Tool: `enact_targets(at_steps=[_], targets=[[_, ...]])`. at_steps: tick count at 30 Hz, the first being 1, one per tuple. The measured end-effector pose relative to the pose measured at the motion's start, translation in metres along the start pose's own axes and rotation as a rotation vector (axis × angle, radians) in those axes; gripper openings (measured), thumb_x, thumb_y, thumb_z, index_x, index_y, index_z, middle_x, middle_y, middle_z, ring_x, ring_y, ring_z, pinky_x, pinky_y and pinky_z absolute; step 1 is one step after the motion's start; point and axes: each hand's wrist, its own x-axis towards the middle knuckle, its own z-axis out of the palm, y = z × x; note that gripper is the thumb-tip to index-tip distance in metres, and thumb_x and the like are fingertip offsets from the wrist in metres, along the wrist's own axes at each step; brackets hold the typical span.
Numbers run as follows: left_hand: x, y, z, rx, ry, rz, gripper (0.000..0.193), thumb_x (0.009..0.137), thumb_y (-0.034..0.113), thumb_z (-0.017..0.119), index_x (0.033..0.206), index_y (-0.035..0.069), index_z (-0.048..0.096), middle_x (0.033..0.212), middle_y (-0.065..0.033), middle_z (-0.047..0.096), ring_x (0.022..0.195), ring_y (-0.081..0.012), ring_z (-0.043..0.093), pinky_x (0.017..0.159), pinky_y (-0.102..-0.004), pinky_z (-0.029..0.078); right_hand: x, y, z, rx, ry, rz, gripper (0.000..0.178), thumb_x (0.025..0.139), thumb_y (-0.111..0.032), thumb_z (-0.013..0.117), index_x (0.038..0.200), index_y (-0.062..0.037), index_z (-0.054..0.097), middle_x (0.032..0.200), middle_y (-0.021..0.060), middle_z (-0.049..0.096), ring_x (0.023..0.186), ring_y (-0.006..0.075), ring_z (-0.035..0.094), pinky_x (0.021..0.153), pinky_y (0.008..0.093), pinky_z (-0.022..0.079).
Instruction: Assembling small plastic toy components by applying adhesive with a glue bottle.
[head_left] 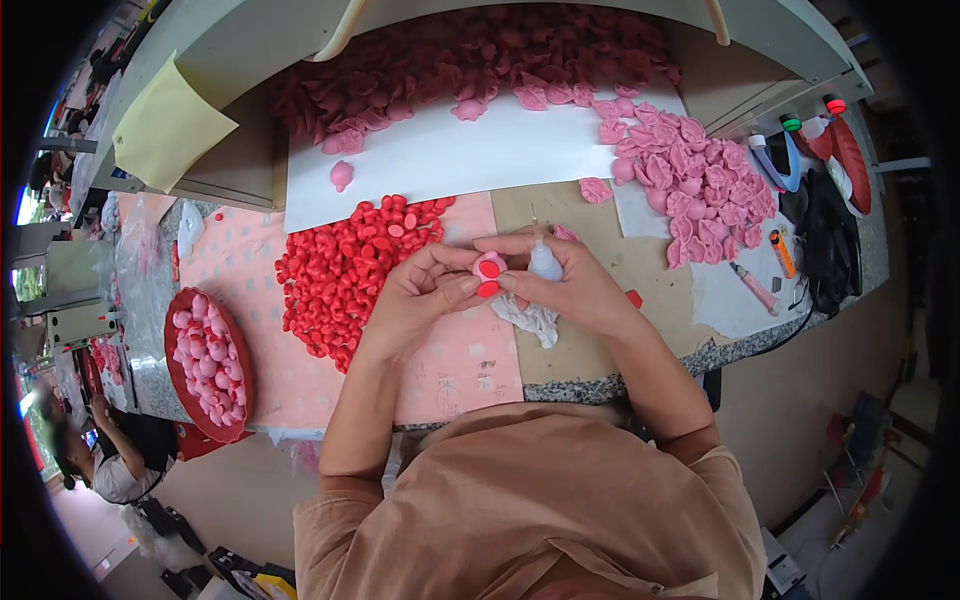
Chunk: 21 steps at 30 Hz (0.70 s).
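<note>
My left hand (428, 292) pinches a small round pink piece (484, 262) with red oval parts against it, in front of my chest. Meeting it from the other side, my right hand (575, 285) has its thumb and finger at the red part (489, 289). A white squeeze bottle (545, 263) with a thin needle tip pointing up is also held in my right hand. Below it lies a crumpled white cloth (532, 322). Left of my hands spreads a heap of small glossy red pieces (345, 280).
Pink shell-like pieces pile up at the right (690, 180) and under the shelf (470, 70). A red basket (247, 375) at the left holds pink balls. An orange cutter (782, 254) and a pink-handled tool (755, 289) lie at the right. Another person (125, 455) works far left.
</note>
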Motion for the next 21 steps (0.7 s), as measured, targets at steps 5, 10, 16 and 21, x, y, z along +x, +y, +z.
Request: enact_targets(at_steps=[5, 10, 16, 21], targets=[[-0.0022, 0.0058, -0.0019, 0.089, 0.006, -0.132, 0.019, 0.084, 0.000, 0.059, 0.103, 0.001, 0.054, 0.105, -0.0083, 0.060, 0.095, -0.0145, 0.061, 0.085, -0.0297, 0.052, -0.0015, -0.0016, -0.0011, 0.048, -0.029, 0.130, 0.034, 0.083, -0.011, 0.064, 0.116, -0.0029, 0.058, 0.090, 0.0000, 0.056, 0.072, 0.0047, 0.053, 0.063, 0.0210, 0.046], [-0.0015, 0.0075, -0.0046, 0.071, -0.027, -0.190, 0.016, 0.084, 0.001, 0.060, 0.099, 0.003, 0.055, 0.105, -0.0071, 0.061, 0.094, -0.0125, 0.060, 0.083, -0.0275, 0.052, -0.0027, -0.0042, 0.0005, 0.067, -0.029, 0.179, 0.033, 0.081, -0.009, 0.065, 0.112, -0.0012, 0.059, 0.091, 0.0002, 0.057, 0.072, 0.0050, 0.053, 0.064, 0.0213, 0.046], [-0.0020, 0.0039, -0.0041, 0.081, -0.023, -0.185, 0.015, 0.084, 0.002, 0.061, 0.098, 0.003, 0.056, 0.102, -0.0068, 0.061, 0.094, -0.0127, 0.060, 0.083, -0.0274, 0.052, -0.0028, -0.0017, -0.0008, 0.045, -0.028, 0.199, 0.034, 0.080, -0.008, 0.064, 0.113, -0.0008, 0.058, 0.091, -0.0001, 0.057, 0.076, 0.0050, 0.053, 0.068, 0.0209, 0.045], [-0.0013, 0.0003, -0.0048, 0.054, -0.017, -0.184, 0.015, 0.083, 0.001, 0.062, 0.097, 0.003, 0.056, 0.101, -0.0069, 0.062, 0.093, -0.0128, 0.060, 0.082, -0.0271, 0.051, -0.0023, 0.0014, -0.0001, 0.097, -0.024, 0.198, 0.033, 0.083, -0.005, 0.061, 0.115, -0.0016, 0.057, 0.084, 0.0003, 0.061, 0.069, 0.0050, 0.053, 0.061, 0.0208, 0.043]])
